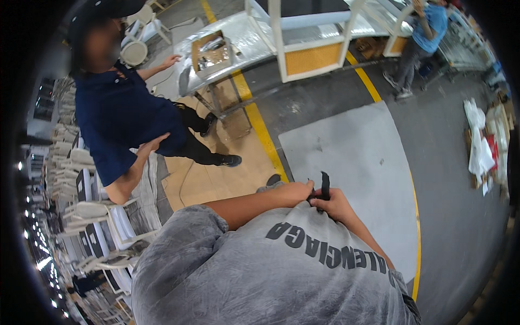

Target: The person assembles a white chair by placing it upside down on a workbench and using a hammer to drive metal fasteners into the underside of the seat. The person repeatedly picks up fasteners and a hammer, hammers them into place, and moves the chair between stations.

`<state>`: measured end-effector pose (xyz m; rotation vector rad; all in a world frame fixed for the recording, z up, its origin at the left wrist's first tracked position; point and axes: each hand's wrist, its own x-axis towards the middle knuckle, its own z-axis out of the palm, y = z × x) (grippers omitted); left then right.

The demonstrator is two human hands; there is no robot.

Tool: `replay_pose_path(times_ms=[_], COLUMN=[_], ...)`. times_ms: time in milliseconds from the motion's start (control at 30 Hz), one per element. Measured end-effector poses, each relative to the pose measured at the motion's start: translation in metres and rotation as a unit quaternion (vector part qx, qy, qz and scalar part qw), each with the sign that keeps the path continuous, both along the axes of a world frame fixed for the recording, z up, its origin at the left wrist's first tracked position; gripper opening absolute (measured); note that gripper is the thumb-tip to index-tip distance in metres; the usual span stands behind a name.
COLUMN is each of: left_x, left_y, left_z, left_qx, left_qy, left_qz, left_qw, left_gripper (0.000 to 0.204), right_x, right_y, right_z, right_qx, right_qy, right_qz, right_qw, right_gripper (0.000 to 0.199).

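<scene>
Both of my hands are close together in front of my waist, at the hem of my grey printed T-shirt (260,271). A black strap (325,183) stands up between them, its free end pointing away from me. My right hand (335,205) is closed, with thumb and fingers pinching the strap low down. My left hand (297,193) is also closed, and its fingertips meet dark material at the strap's lower part. The shirt and fingers hide where the strap leads.
To my left, a person in a dark blue shirt (127,116) stands on brown cardboard (179,181) by a wrapped bench (246,40) with an open carton (212,53). A white chair frame (314,59) stands on the bench. Another person in light blue (428,32) works far right. Stacked chairs (92,216) line the left.
</scene>
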<state>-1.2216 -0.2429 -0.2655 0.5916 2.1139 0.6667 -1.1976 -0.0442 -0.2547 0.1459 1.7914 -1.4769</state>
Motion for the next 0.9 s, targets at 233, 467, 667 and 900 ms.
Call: replay_pose_path(times_ms=[233, 467, 667, 900], left_x=[-0.003, -0.002, 0.013, 0.014], left_y=[-0.015, -0.052, -0.101, -0.082], left_z=[-0.028, -0.041, -0.022, -0.027], left_qx=[0.057, 0.194, 0.197, 0.068], left_qy=[-0.051, -0.189, -0.152, 0.041], left_qz=[0.023, 0.086, 0.093, 0.039], left_qw=[0.997, 0.959, 0.964, 0.996], left_gripper=[0.051, 0.038, 0.036, 0.026], right_x=[-0.007, -0.009, -0.015, 0.001], right_y=[-0.009, -0.005, 0.016, 0.049], right_z=[0.003, -0.002, 0.003, 0.023], right_qx=[0.011, 0.034, 0.082, 0.119], right_qy=[-0.012, 0.0, 0.052, 0.086], right_qz=[0.061, 0.078, 0.139, 0.129], right_qw=[0.998, 0.996, 0.986, 0.981], right_gripper=[0.027, 0.025, 0.028, 0.027])
